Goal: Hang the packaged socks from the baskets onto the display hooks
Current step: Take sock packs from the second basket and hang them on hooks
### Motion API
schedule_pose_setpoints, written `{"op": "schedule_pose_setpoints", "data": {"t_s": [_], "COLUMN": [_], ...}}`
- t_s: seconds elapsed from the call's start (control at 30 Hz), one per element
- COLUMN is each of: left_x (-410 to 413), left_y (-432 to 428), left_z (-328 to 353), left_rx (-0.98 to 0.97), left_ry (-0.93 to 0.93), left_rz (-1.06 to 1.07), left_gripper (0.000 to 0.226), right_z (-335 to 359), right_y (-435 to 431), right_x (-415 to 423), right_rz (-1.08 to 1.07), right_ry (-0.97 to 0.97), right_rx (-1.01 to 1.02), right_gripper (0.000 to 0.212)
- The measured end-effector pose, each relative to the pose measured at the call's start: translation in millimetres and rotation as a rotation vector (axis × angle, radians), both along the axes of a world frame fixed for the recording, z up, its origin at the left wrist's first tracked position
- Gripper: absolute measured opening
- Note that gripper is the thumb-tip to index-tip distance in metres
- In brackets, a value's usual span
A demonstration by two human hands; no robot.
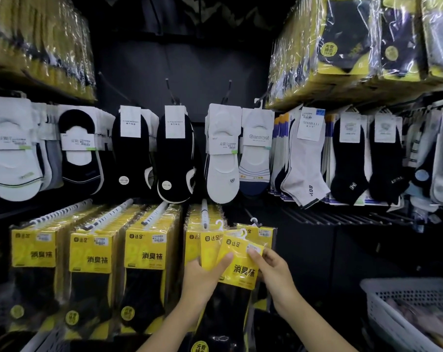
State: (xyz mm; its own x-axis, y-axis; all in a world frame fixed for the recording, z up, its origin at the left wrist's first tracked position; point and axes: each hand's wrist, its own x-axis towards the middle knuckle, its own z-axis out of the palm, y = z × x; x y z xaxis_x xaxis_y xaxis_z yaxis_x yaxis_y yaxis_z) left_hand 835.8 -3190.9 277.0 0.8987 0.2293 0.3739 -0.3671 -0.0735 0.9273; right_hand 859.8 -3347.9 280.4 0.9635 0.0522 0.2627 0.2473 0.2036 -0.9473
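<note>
Just below the middle of the view, both hands held a small fan of yellow sock packets in front of the display wall. The left hand (202,278) gripped them from the left side, with the thumb laid flat on the yellow card and the other fingers hidden behind. The right hand (275,269) pinched the right edge of the front packet (240,269), with the thumb close to its small price label. This front packet was tilted to the right, and its white plastic hanger (243,233) stood free at the top, on no hook. A second packet (210,250) stood more upright just behind it on the left, and a third packet (263,233) showed behind on the right. Whether the third one was held or hanging, I could not tell.

Directly above the hands a white display hook (204,213) pointed toward the camera, and a stack of yellow packets (192,240) already hung on it, touching the held ones on the left. Three more full rows of the same packets (144,247) hung further left. Higher up, single pairs hung in a line, among them black low socks (176,158) and white low socks (223,158). Wrapped bundles (342,47) lay on the top right shelf. At the lower right stood a white perforated basket (382,298), well apart from the hands; its contents were blurred.
</note>
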Motion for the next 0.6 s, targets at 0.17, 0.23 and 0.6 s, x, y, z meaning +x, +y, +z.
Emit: {"op": "schedule_pose_setpoints", "data": {"t_s": [0.17,0.23,0.6], "left_x": [1.9,2.9,9.0], "left_y": [22.2,33.6,47.7], "left_z": [5.3,8.1,13.1], "left_rx": [0.119,0.154,0.199], "left_ry": [-0.035,-0.080,-0.122], "left_rz": [0.089,0.110,0.134], "left_gripper": [0.045,0.047,0.055], "right_z": [-7.0,-8.1,25.4], "right_y": [-24.9,-36.6,-39.5], "right_x": [4.1,6.4,45.1], "right_rz": [-0.019,-0.076,-0.145], "right_ry": [0.082,0.080,-0.066], "right_rx": [0.017,-0.010,-0.141], "right_gripper": [0.022,0.022,0.010]}}
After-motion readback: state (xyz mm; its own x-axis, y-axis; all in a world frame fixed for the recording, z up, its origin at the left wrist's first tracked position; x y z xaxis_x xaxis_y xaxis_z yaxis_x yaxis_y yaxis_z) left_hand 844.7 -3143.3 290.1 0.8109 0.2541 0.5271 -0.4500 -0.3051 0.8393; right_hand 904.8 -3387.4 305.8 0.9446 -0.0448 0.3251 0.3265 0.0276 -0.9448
